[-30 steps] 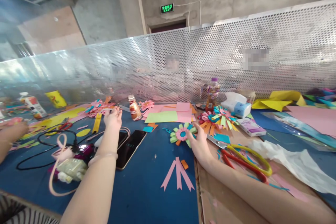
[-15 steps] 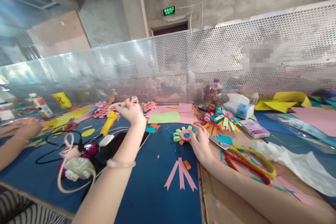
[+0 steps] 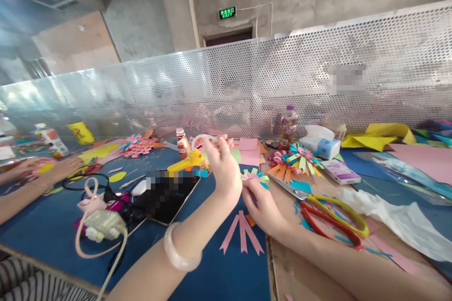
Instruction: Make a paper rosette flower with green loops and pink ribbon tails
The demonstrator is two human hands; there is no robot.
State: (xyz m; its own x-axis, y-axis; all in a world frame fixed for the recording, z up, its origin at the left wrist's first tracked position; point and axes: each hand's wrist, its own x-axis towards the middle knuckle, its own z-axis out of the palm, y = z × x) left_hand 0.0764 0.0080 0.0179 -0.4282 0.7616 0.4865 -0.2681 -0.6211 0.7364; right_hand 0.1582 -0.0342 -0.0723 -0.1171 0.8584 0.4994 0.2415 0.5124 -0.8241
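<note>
Swung rightward across the blue mat (image 3: 52,240) in the last half second, the left hand (image 3: 223,169) has brought the yellow glue gun (image 3: 185,163) from beside the cables to just in front of the right hand (image 3: 263,204). The right hand has hardly shifted.

Behind the work a perforated metal screen (image 3: 318,84) runs the full width of the table. At the far left edge, well apart, a co-worker's hand (image 3: 60,169) lies on yellow paper.

On the mat lie a dark phone (image 3: 169,195), red and yellow scissors (image 3: 328,216) to the right, and a fan of pink strips (image 3: 242,233) near the right wrist.

The left hand is curled shut on the gun's rear end with its back to the camera, so the exact grip is hidden. A white loop (image 3: 203,137) arches over its fingers and may be the cord.

The right hand rests on the small paper flower (image 3: 254,176), which sits on the mat between the two hands. The fingers are bent with their tips on the petals, not closed round it.

The flower should be very light and easily creased, so it is best held flat at its centre. The gun looks rigid and light and is safest held by its handle, well away from the nozzle.
</note>
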